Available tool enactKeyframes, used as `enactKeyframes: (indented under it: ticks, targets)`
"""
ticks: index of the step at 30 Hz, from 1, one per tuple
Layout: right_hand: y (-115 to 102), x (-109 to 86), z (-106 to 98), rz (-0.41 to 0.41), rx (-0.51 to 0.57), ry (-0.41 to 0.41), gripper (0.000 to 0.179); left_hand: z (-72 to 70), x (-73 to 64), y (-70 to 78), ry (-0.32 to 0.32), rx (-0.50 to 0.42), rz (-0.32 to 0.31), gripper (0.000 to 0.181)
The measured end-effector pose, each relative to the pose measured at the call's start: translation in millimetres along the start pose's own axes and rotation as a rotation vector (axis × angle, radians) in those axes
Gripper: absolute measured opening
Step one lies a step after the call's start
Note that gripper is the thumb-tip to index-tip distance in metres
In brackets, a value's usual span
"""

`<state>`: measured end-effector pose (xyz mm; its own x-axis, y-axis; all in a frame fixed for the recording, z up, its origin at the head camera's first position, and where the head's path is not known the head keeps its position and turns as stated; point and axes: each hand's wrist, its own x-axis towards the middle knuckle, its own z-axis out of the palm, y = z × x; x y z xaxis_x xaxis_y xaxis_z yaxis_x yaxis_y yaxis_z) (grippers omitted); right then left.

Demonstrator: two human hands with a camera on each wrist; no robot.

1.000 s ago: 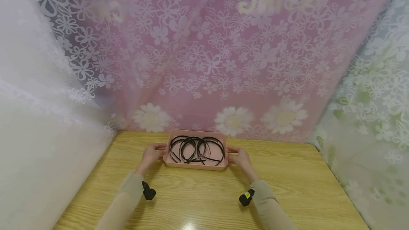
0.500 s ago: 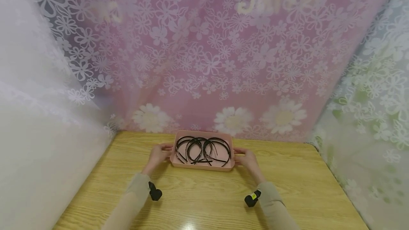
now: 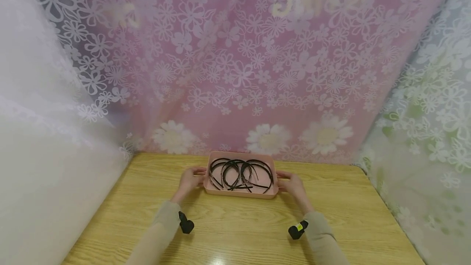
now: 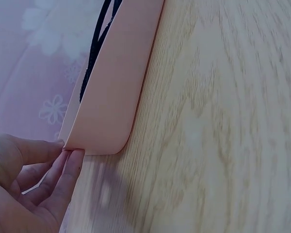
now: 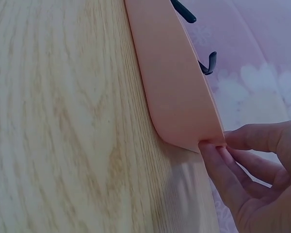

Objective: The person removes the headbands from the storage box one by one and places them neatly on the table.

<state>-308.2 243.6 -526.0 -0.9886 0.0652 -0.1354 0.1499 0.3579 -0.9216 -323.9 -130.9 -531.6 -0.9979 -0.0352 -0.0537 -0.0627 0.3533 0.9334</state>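
Observation:
A shallow pink tray [image 3: 239, 194] stands near the back of the wooden table, holding several black headbands [image 3: 239, 175] that overlap one another; some have comb teeth. My left hand [image 3: 190, 179] pinches the tray's left end, thumb at the rim and fingers against the outside wall, as the left wrist view shows. At the right end my right hand [image 3: 293, 185] pinches the rim the same way, its thumb on top in the right wrist view. Two dark headband tips [image 5: 208, 65] poke above the tray's edge there.
The wood-grained table [image 3: 235, 232] reaches back to a pink flowered curtain [image 3: 235, 72]. Pale sheets [image 3: 434, 146] hang along both sides. A black wrist camera [image 3: 187, 224] is strapped to each sleeve.
The tray with its headbands has slid to the right along the back of the table. Both hands have moved with it, keeping their grip on its ends.

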Motion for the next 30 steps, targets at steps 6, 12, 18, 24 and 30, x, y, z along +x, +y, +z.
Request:
enactKeyframes:
  ticks: [6, 12, 18, 24, 30]
  targets:
    - [4, -0.2, -11, 0.005, 0.014, 0.006, 0.047, 10.9, -3.0, 5.2, -0.006, -0.007, 0.011, 0.028]
    - [6, -0.6, -17, 0.016, 0.018, 0.009, 0.045, 16.6, -6.0, 9.7, -0.01, 0.016, 0.03, 0.027]
    - [6, -1.4, -16, -0.014, 0.012, 0.008, 0.044, 17.4, -3.8, 7.7, -0.001, 0.027, 0.027, 0.027]
    - [5, -2.3, -16, -0.011, 0.017, 0.003, 0.045, 16.4, -5.0, 8.5, -0.003, 0.023, 0.03, 0.026]
    - [6, -2.2, -16, -0.005, 0.01, 0.02, 0.046, 16.5, -3.8, 7.2, -0.006, 0.008, 0.02, 0.026]
